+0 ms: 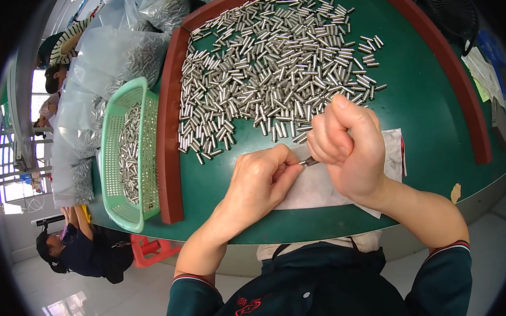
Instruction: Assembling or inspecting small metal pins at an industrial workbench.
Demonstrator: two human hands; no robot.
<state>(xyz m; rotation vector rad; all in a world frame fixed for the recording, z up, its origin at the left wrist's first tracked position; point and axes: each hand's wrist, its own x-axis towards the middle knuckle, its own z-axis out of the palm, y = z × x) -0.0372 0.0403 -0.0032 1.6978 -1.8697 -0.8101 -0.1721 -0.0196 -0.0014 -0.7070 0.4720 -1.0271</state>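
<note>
Over a white cloth on the green table, my two hands meet close together. My left hand is closed, thumb and forefinger pinching a small metal cylinder, mostly hidden by the fingertips. My right hand makes a fist around a slim dark tool; only its short end shows, pointing at the left fingertips. Whether the tool's tip sits inside the cylinder or just touches it I cannot tell. Beyond the hands lies a wide heap of small shiny metal cylinders, spread loosely over the tabletop.
Dark red rails border the table on several sides. Left of the rail stands a green plastic basket holding metal cylinders. Clear bags of parts are piled behind it. A red stool and co-workers are at the left.
</note>
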